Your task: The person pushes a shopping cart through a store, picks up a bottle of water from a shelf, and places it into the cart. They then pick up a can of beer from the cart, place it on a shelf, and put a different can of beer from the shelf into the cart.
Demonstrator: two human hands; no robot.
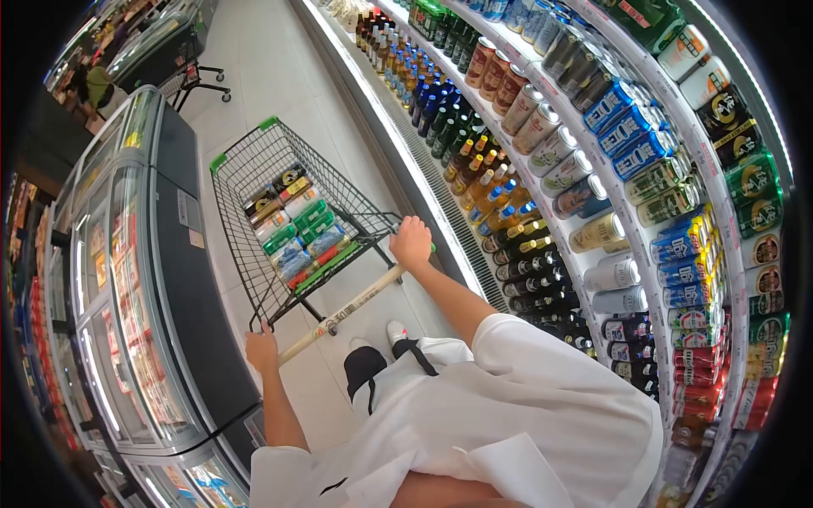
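A wire shopping cart (230, 222) with green corner caps stands in front of me. Its pale handle (360, 300) runs slantwise across my front. My left hand (262, 347) is closed around the handle's left end, thumb uppermost. At the right end, my right hand (412, 243) wraps over the same bar, the back of the hand showing. Inside the basket lie several drink cans in packs: dark ones (290, 179), green ones (315, 222) and blue-and-silver ones (292, 261).
Along my right rises a lit drinks shelf with glass bottles (474, 178) low down and cans (605, 233) above. Glass-topped freezers (127, 279) line the left. Pale floor tiles (246, 51) stretch ahead. Another cart (196, 80) and a person in green (99, 87) are farther off.
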